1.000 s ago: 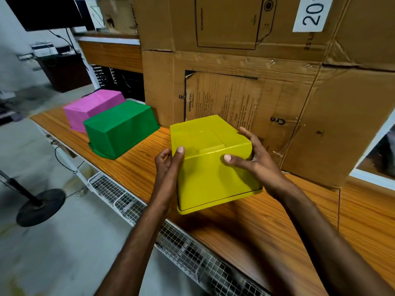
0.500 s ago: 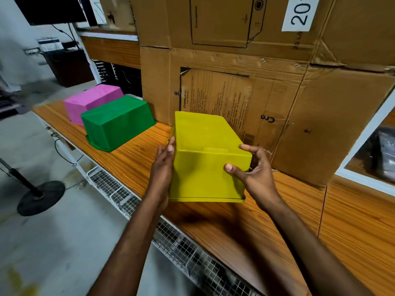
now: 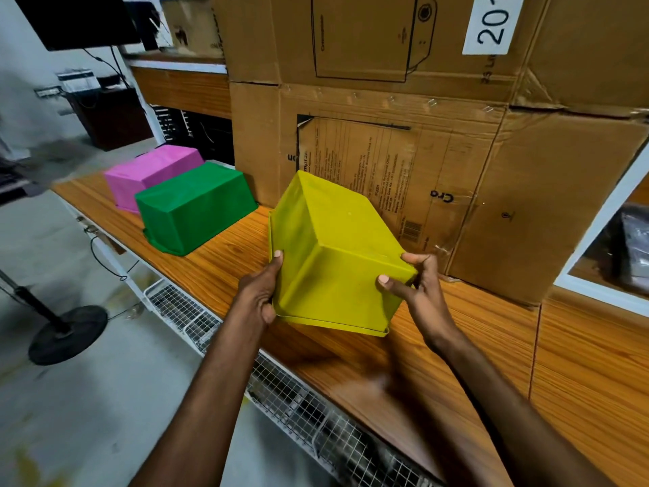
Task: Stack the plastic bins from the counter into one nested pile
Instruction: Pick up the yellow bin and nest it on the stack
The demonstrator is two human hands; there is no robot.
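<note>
I hold a yellow plastic bin (image 3: pixel 333 247) upside down and tilted, lifted just above the wooden counter (image 3: pixel 217 261). My left hand (image 3: pixel 258 293) grips its left side near the rim, and my right hand (image 3: pixel 419 290) grips its right near corner. To the left, a green bin (image 3: pixel 196 209) lies upside down on the counter. Behind it a pink bin (image 3: pixel 151 174) also lies upside down, close beside the green one.
Large cardboard boxes (image 3: pixel 404 152) stand stacked along the back of the counter, close behind the yellow bin. A wire mesh rack (image 3: pixel 298 405) runs under the counter's front edge. A black fan base (image 3: pixel 66 335) stands on the floor at the left.
The yellow bin has turned and tilted in my hands, its base now angled up to the right. My left hand slid down toward the rim.
</note>
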